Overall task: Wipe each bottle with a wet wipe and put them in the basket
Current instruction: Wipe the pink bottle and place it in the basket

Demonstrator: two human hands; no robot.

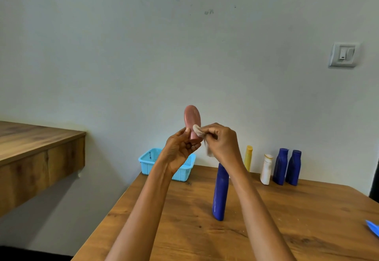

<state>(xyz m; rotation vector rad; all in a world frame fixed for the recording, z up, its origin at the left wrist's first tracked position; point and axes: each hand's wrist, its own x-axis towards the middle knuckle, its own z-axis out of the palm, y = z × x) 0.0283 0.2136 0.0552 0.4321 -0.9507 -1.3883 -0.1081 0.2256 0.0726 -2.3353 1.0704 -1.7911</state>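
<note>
The left hand (180, 147) grips a pink bottle (192, 121) by its lower end, held up above the counter (287, 209), the body rising past the fingertips. Just right of it, the right hand (220, 139) pinches a white wet wipe (198, 131) against the bottle's side. The light blue basket (147, 161) sits below and behind the left hand.

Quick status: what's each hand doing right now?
Left hand: grips the pink bottle by its lower end, held up.
Right hand: pinches the wet wipe against the bottle.

no readable text, labels too small
</note>
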